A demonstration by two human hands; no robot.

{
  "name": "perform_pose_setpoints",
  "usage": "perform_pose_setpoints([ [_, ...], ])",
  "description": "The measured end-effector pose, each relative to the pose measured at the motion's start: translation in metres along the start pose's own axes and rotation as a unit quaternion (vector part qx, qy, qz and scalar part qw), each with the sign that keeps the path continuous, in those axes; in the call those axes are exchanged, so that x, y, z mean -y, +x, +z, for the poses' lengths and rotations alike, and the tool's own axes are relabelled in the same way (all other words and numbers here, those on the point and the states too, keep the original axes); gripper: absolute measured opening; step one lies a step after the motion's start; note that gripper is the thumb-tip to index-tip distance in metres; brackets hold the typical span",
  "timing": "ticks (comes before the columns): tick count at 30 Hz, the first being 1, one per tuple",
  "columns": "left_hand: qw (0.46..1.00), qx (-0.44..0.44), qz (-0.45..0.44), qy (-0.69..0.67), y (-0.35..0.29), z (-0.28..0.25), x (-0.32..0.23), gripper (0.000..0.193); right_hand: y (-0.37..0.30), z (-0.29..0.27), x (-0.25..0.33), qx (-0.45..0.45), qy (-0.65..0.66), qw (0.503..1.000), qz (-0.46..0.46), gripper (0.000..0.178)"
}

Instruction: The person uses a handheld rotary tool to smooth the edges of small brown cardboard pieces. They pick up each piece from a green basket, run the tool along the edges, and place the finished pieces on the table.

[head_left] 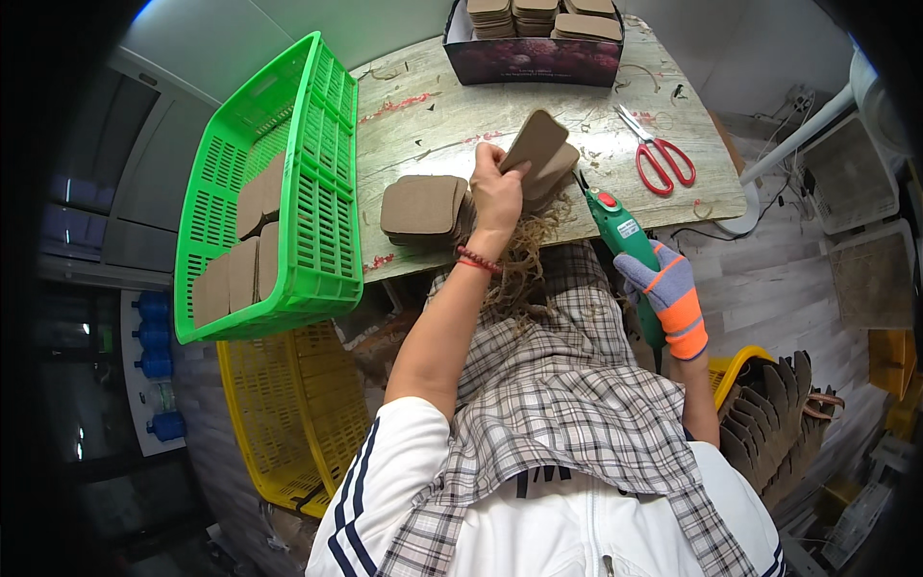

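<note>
My bare left hand (498,192), with a red bead bracelet at the wrist, grips a brown flat pad (535,142) with rounded corners, tilted up over the table. Another brown pad (555,171) shows just behind and below it; whether my fingers hold that one too is hidden. In a grey and orange glove, my right hand (663,288) is wrapped round a green electric hand tool (620,226) with a red button. The tool's thin dark tip points up, close to the pads' right edge. Left of my left hand sits a stack of brown pads (420,207).
Red-handled scissors (664,162) lie on the table (423,125) at right. A box (532,62) of stacked pads stands at the back. Left is a green basket (327,173) holding pads. Stringy trimmings (524,255) hang at the front edge. A yellow basket (269,413) stands below.
</note>
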State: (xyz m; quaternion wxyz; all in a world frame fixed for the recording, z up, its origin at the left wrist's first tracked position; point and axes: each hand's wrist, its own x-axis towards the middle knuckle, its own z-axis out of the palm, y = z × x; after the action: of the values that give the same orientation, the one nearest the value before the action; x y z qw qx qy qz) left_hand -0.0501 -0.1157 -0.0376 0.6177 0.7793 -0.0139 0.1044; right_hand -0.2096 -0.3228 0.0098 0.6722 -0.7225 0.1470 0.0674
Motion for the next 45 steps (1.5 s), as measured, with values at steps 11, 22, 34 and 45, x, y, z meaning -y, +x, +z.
perform_pose_setpoints([
  [11, 0.746, -0.023, -0.180, -0.641, -0.024, 0.008, -0.029, 0.045, -0.006, 0.013, 0.013, 0.004, 0.019, 1.000, 0.000, 0.032],
  [22, 0.726, 0.006, -0.209, -0.655, -0.043, 0.019, -0.029, 0.043, -0.010, 0.018, 0.029, 0.010, 0.028, 1.000, 0.006, 0.025],
  [34, 0.815, 0.093, -0.202, -0.535, -0.068, 0.005, -0.018, 0.035, -0.010, 0.005, 0.043, -0.013, 0.031, 0.999, -0.002, 0.029],
  [45, 0.911, 0.233, -0.155, -0.303, -0.023, -0.080, -0.028, 0.040, -0.022, -0.006, 0.050, 0.084, -0.057, 0.995, -0.008, 0.027],
])
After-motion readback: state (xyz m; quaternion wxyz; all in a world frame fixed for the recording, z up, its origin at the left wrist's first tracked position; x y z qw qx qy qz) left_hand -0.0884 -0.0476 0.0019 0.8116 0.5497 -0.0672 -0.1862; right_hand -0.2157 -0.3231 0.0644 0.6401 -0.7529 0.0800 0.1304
